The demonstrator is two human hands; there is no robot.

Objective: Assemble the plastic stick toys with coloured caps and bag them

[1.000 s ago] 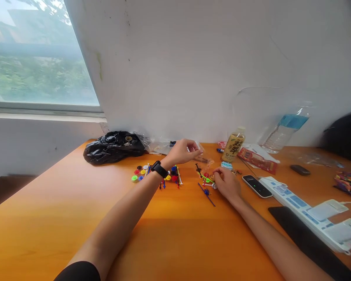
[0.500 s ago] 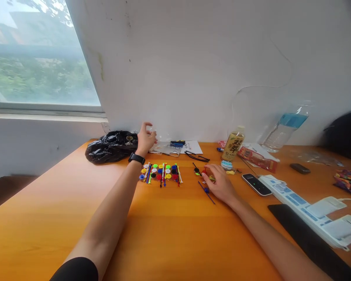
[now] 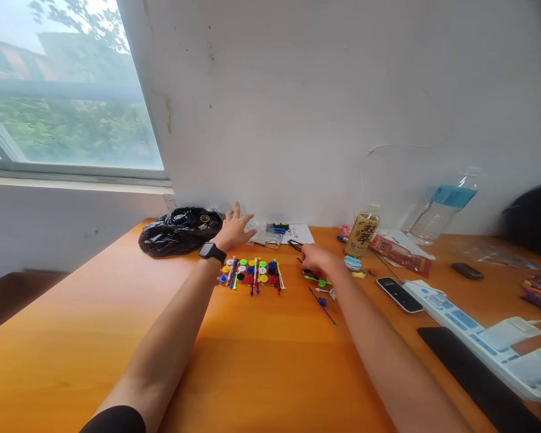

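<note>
My left hand hovers with fingers spread near the wall, holding nothing, beside a clear plastic bag. My right hand reaches down to the right-hand group of small plastic pieces, fingers curled together; its fingertips are partly hidden, and what they grip cannot be made out. Below it lie a green arrow-tipped stick with a disc and a blue stick with a hub. Between my hands sit coloured round discs in groups, with thin arrow-tipped sticks laid alongside.
A black plastic bag rests at the back left. On the right stand a drink bottle and a tilted water bottle, with a snack packet, a white device and a power strip with chargers nearby.
My left hand has shifted slightly right and spread its fingers. My right hand has moved left and curled downward, uncovering the green piece. The view has tilted slightly.
</note>
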